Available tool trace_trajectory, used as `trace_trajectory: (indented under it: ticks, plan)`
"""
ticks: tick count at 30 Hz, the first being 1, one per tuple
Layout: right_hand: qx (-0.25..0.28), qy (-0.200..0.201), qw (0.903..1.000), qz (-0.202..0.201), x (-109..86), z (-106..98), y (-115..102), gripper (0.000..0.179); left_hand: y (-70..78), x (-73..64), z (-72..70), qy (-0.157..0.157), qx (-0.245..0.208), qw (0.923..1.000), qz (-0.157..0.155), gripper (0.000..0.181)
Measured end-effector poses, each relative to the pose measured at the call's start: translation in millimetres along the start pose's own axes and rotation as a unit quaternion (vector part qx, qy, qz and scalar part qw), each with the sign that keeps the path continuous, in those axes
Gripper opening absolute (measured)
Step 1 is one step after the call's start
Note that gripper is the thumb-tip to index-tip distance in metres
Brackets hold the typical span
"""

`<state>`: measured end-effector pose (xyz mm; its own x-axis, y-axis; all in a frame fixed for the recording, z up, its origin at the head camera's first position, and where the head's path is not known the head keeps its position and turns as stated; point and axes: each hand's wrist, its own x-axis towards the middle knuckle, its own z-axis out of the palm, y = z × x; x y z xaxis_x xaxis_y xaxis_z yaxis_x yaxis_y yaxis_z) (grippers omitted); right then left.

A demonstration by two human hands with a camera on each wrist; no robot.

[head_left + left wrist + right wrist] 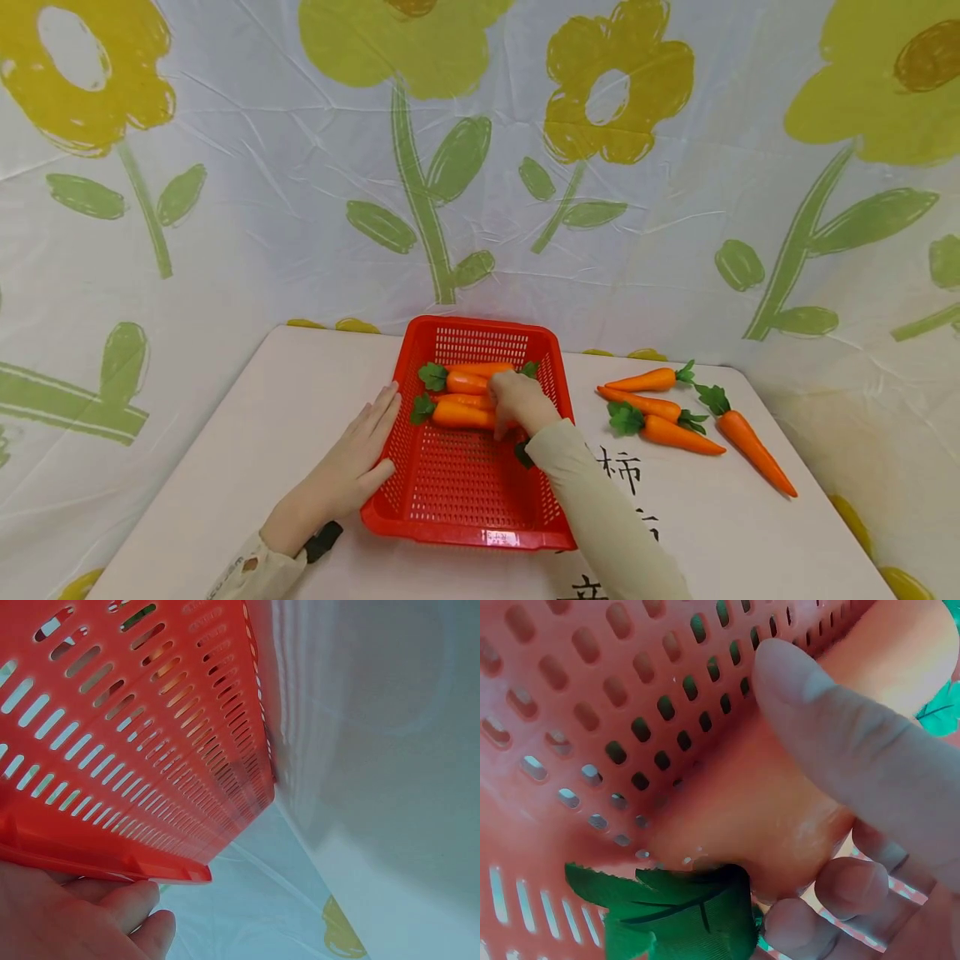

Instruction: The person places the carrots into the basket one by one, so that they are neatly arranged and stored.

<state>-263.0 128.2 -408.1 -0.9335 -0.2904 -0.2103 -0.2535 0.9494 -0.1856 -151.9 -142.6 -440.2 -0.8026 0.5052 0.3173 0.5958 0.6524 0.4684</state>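
A red plastic basket (450,531) with slotted walls stands on the table. Inside it, my right hand (521,402) grips a carrot (735,817) near its leafy top, thumb on one side and fingers on the other. The green leaves (682,911) of that carrot show beside my fingertips, low against the basket wall. Several other orange carrots (461,415) lie crosswise in the far half of the basket, partly hidden by my right hand. My left hand (352,458) rests along the basket's left rim (112,870), its fingers extended and touching the rim from outside.
To the right of the basket, several carrots (682,435) lie on the pale table (292,392), one longer carrot (757,454) apart from the group. Black written characters (621,471) mark the tabletop. A flower-printed cloth (285,208) hangs behind the table and along its sides.
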Motion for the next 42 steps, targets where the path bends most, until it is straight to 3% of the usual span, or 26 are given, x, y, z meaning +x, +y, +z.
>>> trace_trajectory:
  ticks: [4, 7, 13, 22, 27, 37, 42]
  plan:
    - [0.002, -0.026, 0.9994, 0.022, 0.6, -1, -3, 0.044, 0.6, -0.2, -0.5, 0.008, 0.000, 1.0000, 0.005, 0.077]
    - [0.000, -0.022, 0.9996, 0.015, 0.1, -3, -2, 0.043, 1.6, -0.9, -1.5, 0.008, -0.003, 1.0000, 0.002, 0.076]
    - [0.068, -0.033, 0.9971, 0.004, -5.5, -12, -1, 0.037, 1.4, -1.1, -1.2, 0.007, -0.004, 1.0000, 0.002, 0.076]
    - [0.082, -0.012, 0.9952, -0.052, -14.9, -37, 0, 0.035, 0.5, -0.5, -0.9, 0.008, -0.007, 0.9999, 0.007, 0.076]
    - [0.120, -0.010, 0.9898, -0.077, -25.8, -58, 1, 0.035, 0.5, -0.2, -1.7, 0.015, -0.004, 0.9998, 0.012, 0.076]
    - [0.189, 0.050, 0.9706, -0.140, -48.4, -88, 32, 0.019, 0.2, -1.9, -1.6, 0.008, -0.005, 1.0000, 0.001, 0.076]
    - [0.213, 0.097, 0.9630, -0.133, -62.5, -99, 54, 0.017, 1.1, -2.2, -1.6, 0.009, -0.007, 0.9999, 0.001, 0.076]
